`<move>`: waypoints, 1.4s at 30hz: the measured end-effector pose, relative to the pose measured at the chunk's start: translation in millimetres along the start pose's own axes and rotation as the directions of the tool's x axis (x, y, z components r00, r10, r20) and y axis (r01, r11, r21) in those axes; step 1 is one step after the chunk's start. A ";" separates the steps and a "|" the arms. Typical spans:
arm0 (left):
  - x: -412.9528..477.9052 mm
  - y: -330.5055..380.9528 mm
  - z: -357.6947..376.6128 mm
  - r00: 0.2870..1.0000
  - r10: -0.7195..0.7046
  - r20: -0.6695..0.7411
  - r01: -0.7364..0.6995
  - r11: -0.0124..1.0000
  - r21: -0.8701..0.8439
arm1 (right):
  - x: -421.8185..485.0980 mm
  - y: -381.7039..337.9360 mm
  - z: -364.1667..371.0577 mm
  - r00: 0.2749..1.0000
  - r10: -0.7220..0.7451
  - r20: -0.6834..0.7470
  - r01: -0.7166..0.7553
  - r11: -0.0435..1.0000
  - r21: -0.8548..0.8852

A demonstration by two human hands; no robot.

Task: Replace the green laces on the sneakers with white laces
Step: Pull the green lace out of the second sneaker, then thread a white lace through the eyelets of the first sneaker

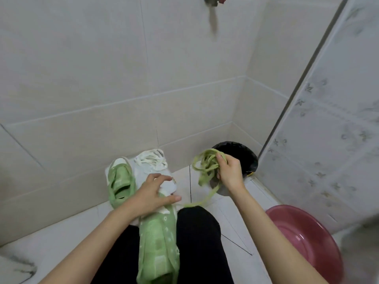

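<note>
Location: tiled floor (205, 181) at the corner where two tiled walls (102, 78) meet.

Sneakers (141, 173): white with green parts, on the floor against the foot of the far wall. Whether the visible parts belong to one shoe or two cannot be told.

White laces (151, 159): a loose pile on the far end of the sneakers, next to the wall.

Green lace (207, 165): gathered in several loose loops, held in the air above the floor just in front of the bin. One strand hangs down from the loops and runs back along the floor to the near end of the sneakers, beside the left thumb.

Right hand (229, 173): raised, fingers curled around the bundle of green lace, thumb closing on it from the near side.

Left hand (155, 193): placed on the near, white part of the sneakers. Fingers are bent over the top, thumb is stretched along the near side, so the shoe is clasped between them.

Bin (242, 154): black, lined, set in the corner of the floor.

Basin (303, 238): pink, on the floor at the right edge.

Green patterned cloth (158, 242): lies between the legs in black trousers (196, 232). What it is cannot be told.

Tap (213, 1): on the far wall at the top edge, blurred.
</note>
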State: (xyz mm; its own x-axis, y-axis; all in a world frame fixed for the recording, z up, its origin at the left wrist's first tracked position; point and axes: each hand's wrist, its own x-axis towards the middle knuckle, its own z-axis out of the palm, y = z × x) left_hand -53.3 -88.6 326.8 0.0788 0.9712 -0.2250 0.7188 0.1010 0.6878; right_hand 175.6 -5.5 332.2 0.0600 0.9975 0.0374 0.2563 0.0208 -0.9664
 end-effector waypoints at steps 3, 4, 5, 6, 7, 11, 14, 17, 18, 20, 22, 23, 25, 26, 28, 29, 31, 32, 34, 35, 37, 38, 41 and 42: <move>21.3 -2.4 18.1 0.998 -0.051 -0.026 0.053 0.996 0.075 | 51.6 23.0 -18.4 0.996 0.048 -0.079 -0.054 0.996 -0.073; 27.7 -2.1 23.5 0.995 -0.065 -0.079 0.072 0.993 0.098 | 69.1 31.3 -23.6 0.992 0.063 -0.105 -0.072 0.994 -0.086; 33.2 -1.9 28.8 0.989 -0.080 -0.126 0.092 0.991 0.098 | 86.3 40.3 -28.7 0.987 0.081 -0.137 -0.094 0.991 -0.092; 38.1 -2.4 34.0 0.983 -0.088 -0.160 0.102 0.991 0.083 | 102.5 49.3 -34.3 0.979 0.103 -0.176 -0.120 0.989 -0.088; 42.4 -3.1 38.2 0.980 -0.090 -0.176 0.103 0.992 0.068 | 118.0 58.2 -40.0 0.969 0.119 -0.215 -0.139 0.987 -0.083; 54.7 -5.1 45.6 0.975 -0.098 -0.200 0.118 0.989 0.087 | 164.0 84.0 -58.1 0.966 0.180 -0.184 -0.201 0.974 -0.101; 60.0 -4.8 45.2 0.971 -0.105 -0.213 0.131 0.985 0.115 | 172.5 100.7 -65.1 0.950 0.292 -0.113 -0.307 0.938 -0.161; 58.5 -2.9 42.9 0.973 -0.091 -0.211 0.113 0.989 0.094 | 155.7 108.8 -61.4 0.934 0.345 -0.092 -0.355 0.925 -0.135; 57.2 -2.3 42.3 0.976 -0.081 -0.202 0.098 0.992 0.074 | 143.9 107.2 -57.3 0.934 0.349 -0.072 -0.355 0.927 -0.117; 52.5 -1.9 41.7 0.981 -0.045 -0.190 0.046 0.999 0.001 | 113.9 97.9 -45.2 0.943 0.332 -0.019 -0.332 0.939 -0.093; 42.6 -3.7 40.8 0.977 -0.009 -0.212 -0.013 0.994 -0.104 | 78.1 82.8 -29.7 0.957 0.283 0.058 -0.278 0.957 -0.078; 35.4 -5.2 39.9 0.975 -0.006 -0.224 -0.027 0.990 -0.141 | 58.6 73.4 -22.7 0.961 0.255 0.104 -0.248 0.966 -0.071; 17.0 -10.8 38.0 0.970 -0.029 -0.242 -0.014 0.984 -0.175 | 20.7 53.0 -9.3 0.957 0.184 0.224 -0.173 0.983 -0.069; 6.5 -14.9 37.5 0.969 -0.046 -0.243 0.001 0.983 -0.181 | 2.6 43.7 -3.2 0.945 0.140 0.296 -0.118 0.989 -0.090; -15.3 -22.2 37.7 0.974 -0.076 -0.212 0.034 0.980 -0.195 | -31.0 30.5 7.0 0.901 0.076 0.428 0.007 0.982 -0.190; -26.6 -24.0 38.5 0.981 -0.089 -0.175 0.052 0.977 -0.206 | -46.8 26.0 10.0 0.882 0.058 0.468 0.064 0.968 -0.241; -44.6 -26.7 40.3 0.991 -0.103 -0.082 0.086 0.979 -0.183 | -70.0 20.9 13.8 0.869 0.029 0.493 0.129 0.950 -0.284; -52.2 -28.0 41.1 0.995 -0.096 -0.034 0.092 0.989 -0.116 | -78.6 18.5 14.7 0.867 0.021 0.499 0.137 0.951 -0.278; -63.5 -33.0 42.5 0.995 -0.077 0.060 0.071 0.993 0.097 | -90.4 15.2 16.3 0.846 0.047 0.532 0.110 0.959 -0.260; -67.0 -35.6 43.3 0.994 -0.067 0.087 0.049 0.980 0.192 | -94.4 14.8 17.2 0.824 0.067 0.562 0.114 0.953 -0.281; -70.4 -38.1 44.1 0.996 -0.046 0.081 0.020 0.956 0.291 | -98.7 15.0 19.4 0.779 0.091 0.621 0.214 0.892 -0.398; -70.7 -37.9 44.6 0.997 -0.036 0.061 0.016 0.954 0.301 | -100.3 15.7 20.4 0.766 0.093 0.636 0.271 0.851 -0.451; -69.1 -34.6 46.6 1.000 -0.024 0.001 0.023 0.970 0.243 | -104.0 17.4 25.6 0.770 0.082 0.633 0.392 0.721 -0.570; -68.3 -34.1 46.5 0.999 -0.034 -0.018 0.037 0.979 0.198 | -104.7 18.2 29.1 0.767 0.094 0.635 0.418 0.677 -0.606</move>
State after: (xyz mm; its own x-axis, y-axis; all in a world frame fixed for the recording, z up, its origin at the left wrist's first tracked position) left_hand -51.1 -168.4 286.7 0.0419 0.9710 -0.2352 0.8439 0.0916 0.5287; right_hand 145.9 -107.6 303.3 -0.5421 0.8099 -0.2238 0.7828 0.3900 -0.4849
